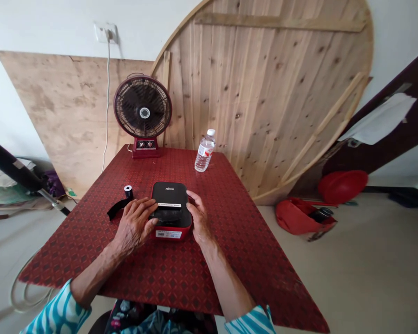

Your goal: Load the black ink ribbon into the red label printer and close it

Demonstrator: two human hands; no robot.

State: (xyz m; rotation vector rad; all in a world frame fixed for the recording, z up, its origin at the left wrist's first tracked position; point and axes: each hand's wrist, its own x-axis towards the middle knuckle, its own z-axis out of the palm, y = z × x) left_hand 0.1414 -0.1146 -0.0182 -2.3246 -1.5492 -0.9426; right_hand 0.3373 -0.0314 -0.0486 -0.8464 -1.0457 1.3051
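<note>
A small black-and-red printer (170, 191) sits on the table, with a white strip across its lid and a barcode label (168, 234) on its front. My left hand (135, 221) holds its left side, fingers together over the lid's edge and thumb near the front corner. Along the opposite side, my right hand (199, 218) is closed around the edge, its thumb by the lid. Just left of the printer stands a small black roll (128, 192) with a white core, its loose end (116, 207) trailing over the tabletop.
A red patterned cloth covers the table (237, 260). Towards the back stand a dark red fan (142, 111) and a clear water bottle (204, 152). Wooden boards (264, 83) lean against the wall behind. A red bag (299, 215) lies on the floor at right.
</note>
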